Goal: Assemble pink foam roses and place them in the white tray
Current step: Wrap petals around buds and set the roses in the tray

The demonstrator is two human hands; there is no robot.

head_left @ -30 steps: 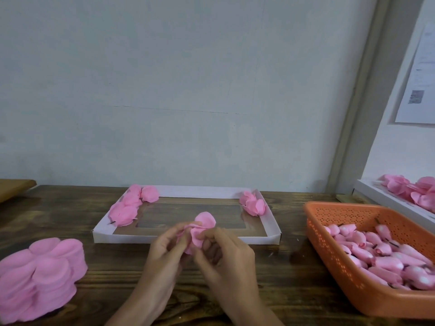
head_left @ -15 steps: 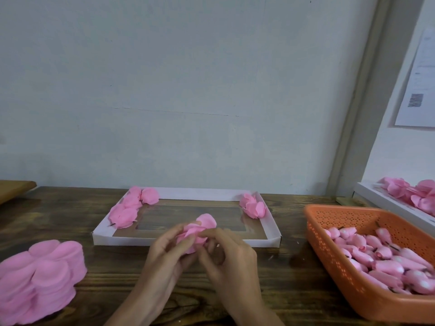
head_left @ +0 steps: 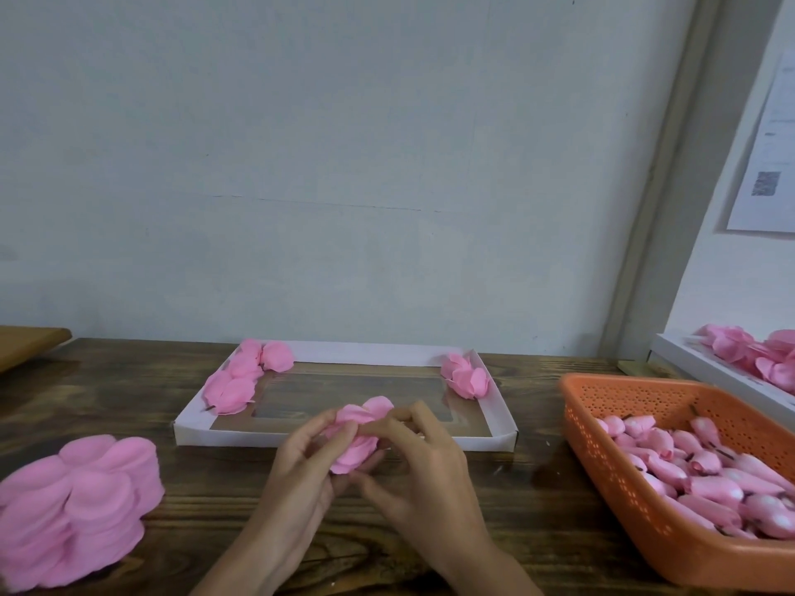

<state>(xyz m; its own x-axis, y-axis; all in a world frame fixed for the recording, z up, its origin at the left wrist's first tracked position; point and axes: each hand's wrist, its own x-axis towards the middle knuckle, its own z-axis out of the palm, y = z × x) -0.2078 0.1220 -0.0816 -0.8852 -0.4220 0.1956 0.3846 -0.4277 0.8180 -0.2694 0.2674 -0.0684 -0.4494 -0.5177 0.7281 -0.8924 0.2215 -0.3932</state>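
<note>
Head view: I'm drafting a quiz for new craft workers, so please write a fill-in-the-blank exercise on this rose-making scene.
1. The left hand and right hand together hold a half-made rose in front of the ____ tray.
2. The basket holding rosebuds is ____ in colour.
3. The stack of loose petals lies on the table at the person's ____ side.

Missing words: white; orange; left.
</note>
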